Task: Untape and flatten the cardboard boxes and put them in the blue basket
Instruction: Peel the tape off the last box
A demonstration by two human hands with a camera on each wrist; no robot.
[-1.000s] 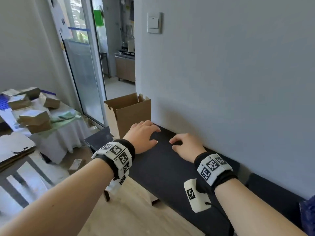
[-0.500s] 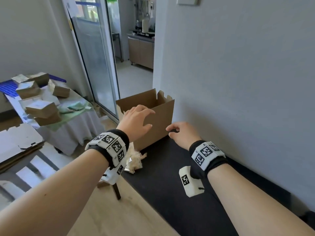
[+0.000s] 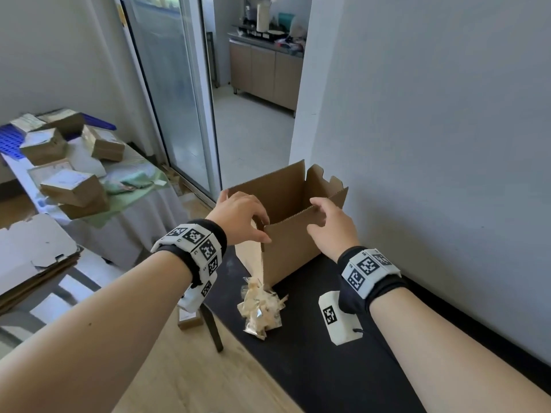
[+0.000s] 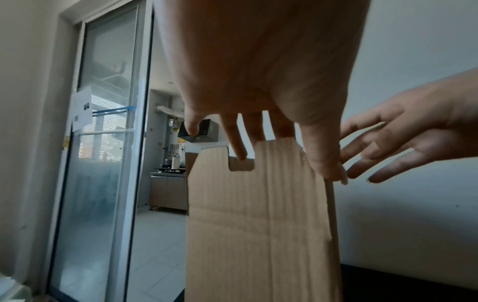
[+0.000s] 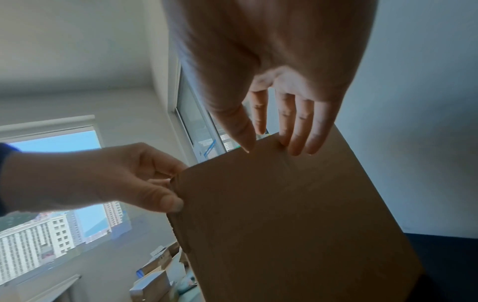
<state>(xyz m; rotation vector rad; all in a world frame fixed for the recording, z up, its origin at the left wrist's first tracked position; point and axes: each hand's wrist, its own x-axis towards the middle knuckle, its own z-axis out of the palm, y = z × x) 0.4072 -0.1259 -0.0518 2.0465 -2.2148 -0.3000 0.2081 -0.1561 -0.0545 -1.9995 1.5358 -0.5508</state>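
Note:
An open-topped brown cardboard box (image 3: 292,251) stands on the black table (image 3: 313,368) against the wall. My left hand (image 3: 262,231) pinches its near left corner, thumb outside and fingers curled over the edge; the right wrist view shows this pinch (image 5: 175,192). My right hand (image 3: 317,223) touches the rim of the near wall with straight fingers (image 5: 300,143). The left wrist view faces the box's side (image 4: 258,224), with the right hand's spread fingers (image 4: 375,159) beyond it. A blue basket (image 3: 10,141) lies at far left, mostly hidden by small boxes.
A crumpled wad of tape (image 3: 261,308) lies on the black table just in front of the box. Several small taped boxes (image 3: 71,189) sit on a cloth-covered table at left. Flattened cardboard (image 3: 29,257) is stacked lower left. A grey wall (image 3: 432,144) bounds the right side.
Both hands lifted off the black table and moved forward to the box. The left hand took hold of the near left corner; the right hand reached the near rim.

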